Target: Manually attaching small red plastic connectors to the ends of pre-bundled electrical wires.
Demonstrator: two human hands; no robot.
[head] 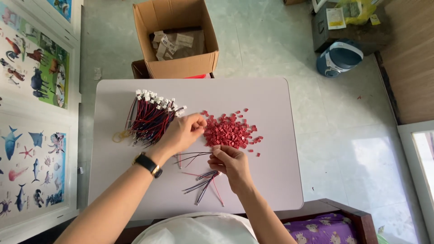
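Note:
My left hand [184, 131], with a black watch on the wrist, rests on the white table [266, 180] and pinches something small at the left edge of a pile of small red plastic connector housings [229, 131]. My right hand [229, 161] sits just below the pile, fingers closed on the ends of thin red and black wires [202, 183] that fan out toward me. A bundle of red and black wires with white connectors [151, 115] lies at the left, beside my left hand.
An open cardboard box [178, 38] holding paper-wrapped items stands beyond the table's far edge. A blue and white appliance [339, 58] sits on the tiled floor at the upper right. Animal posters [34, 135] line the left. A purple cushion [325, 228] lies at the lower right.

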